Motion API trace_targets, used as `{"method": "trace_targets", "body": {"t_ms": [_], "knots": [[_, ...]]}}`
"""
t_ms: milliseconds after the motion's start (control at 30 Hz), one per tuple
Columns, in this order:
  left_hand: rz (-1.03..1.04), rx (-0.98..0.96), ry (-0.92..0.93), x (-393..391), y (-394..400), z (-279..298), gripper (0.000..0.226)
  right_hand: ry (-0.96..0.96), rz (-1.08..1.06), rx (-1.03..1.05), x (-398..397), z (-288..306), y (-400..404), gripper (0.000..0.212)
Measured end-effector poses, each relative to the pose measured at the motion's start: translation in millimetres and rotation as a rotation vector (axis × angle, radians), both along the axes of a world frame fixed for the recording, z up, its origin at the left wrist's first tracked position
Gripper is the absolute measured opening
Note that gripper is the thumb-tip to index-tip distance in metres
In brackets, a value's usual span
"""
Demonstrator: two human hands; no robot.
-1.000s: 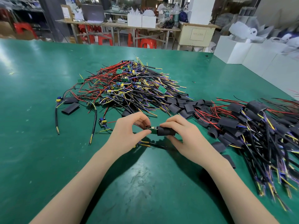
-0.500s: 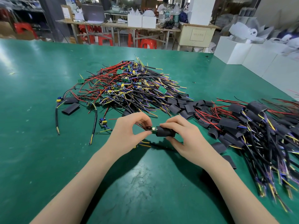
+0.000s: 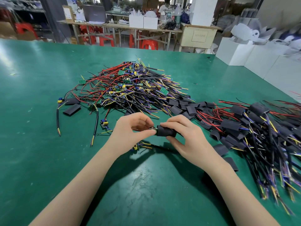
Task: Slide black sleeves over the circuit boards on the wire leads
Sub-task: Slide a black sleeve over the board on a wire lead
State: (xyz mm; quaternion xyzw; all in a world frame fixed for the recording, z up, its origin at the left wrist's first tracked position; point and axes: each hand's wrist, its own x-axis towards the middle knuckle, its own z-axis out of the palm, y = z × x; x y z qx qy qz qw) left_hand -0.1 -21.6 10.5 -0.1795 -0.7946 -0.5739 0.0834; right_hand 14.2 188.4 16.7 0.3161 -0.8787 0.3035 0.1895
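Observation:
My left hand [image 3: 130, 129] pinches the end of a small circuit board [image 3: 153, 128], of which only a sliver shows. My right hand [image 3: 184, 136] grips a black sleeve [image 3: 165, 132] that covers almost the whole board. Both hands hover above the green table [image 3: 40, 144]. Behind them lies a heap of bare boards with red, black, yellow and purple leads [image 3: 130, 88]. To the right sits a pile of sleeved boards [image 3: 254, 124]. Loose black sleeves [image 3: 184, 106] lie between the two piles.
A stray board with leads [image 3: 104, 123] and two loose sleeves [image 3: 71, 109] lie on the left. One more board [image 3: 136, 146] sits under my left wrist. Two flat sleeves [image 3: 226, 155] lie by my right forearm. White boxes [image 3: 244, 53] stand at the table's far right edge.
The black sleeve has slid further left over the board, so less of the board shows between my fingers. Both hands stay in about the same place.

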Motion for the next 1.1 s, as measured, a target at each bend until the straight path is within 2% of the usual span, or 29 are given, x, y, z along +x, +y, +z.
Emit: {"method": "trace_targets", "body": {"t_ms": [133, 400, 633, 900, 1000, 1100], "knots": [[-0.019, 0.025, -0.020, -1.4, -0.4, -1.4, 0.020, -0.012, 0.004, 0.001, 1.4, -1.1, -0.5, 0.038], [-0.048, -0.040, 0.092, -0.6, -1.0, -1.7, 0.022, -0.017, 0.024, 0.023, 1.0, -5.6, -1.4, 0.039], [-0.047, 0.048, -0.044, -1.6, -2.1, -2.8, 0.021, 0.044, 0.038, 0.031, -0.6, -10.9, -2.6, 0.043], [-0.120, 0.029, -0.042, -0.3, -2.4, 0.0, 0.020, 0.059, -0.019, 0.060, 0.9, -8.0, -0.9, 0.044], [-0.153, -0.068, -0.030, -1.8, -9.5, 3.2, 0.018, 0.098, -0.056, 0.054, 1.6, -5.9, -0.1, 0.041], [-0.093, -0.192, 0.022, -2.4, -13.4, 4.3, 0.015, 0.092, -0.064, 0.010, 0.6, -4.3, 0.9, 0.040]]}}
